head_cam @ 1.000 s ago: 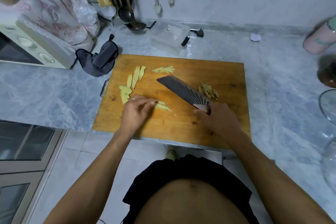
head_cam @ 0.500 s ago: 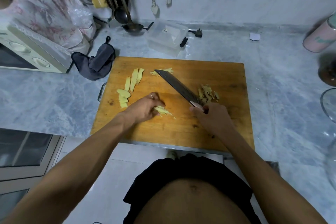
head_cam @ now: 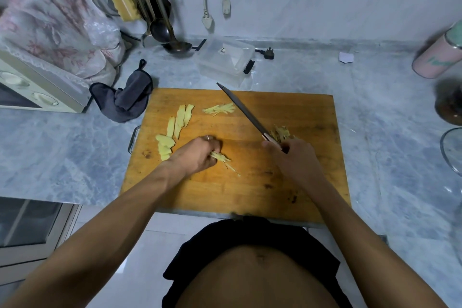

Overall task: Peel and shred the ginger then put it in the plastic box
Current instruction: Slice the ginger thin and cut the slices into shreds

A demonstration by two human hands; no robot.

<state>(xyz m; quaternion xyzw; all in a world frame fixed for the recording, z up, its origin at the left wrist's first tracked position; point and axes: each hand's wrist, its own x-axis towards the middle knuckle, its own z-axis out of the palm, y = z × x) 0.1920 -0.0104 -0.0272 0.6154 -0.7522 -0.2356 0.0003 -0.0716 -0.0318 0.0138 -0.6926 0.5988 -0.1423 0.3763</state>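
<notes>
Midway through shredding: left hand (head_cam: 197, 157) pinching ginger slices (head_cam: 221, 157) on board (head_cam: 250, 195), long axis running near-right; right hand (head_cam: 292, 157) gripping knife (head_cam: 243, 110), tip pointing far-left. Next, probably: blade brought down across slices beside fingertips. Box (head_cam: 225, 59) waiting beyond board.

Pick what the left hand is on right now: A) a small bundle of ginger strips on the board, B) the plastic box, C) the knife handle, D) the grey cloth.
A: the left hand holds a small bundle of ginger strips down on the cutting board, while the right hand grips the knife.
</notes>
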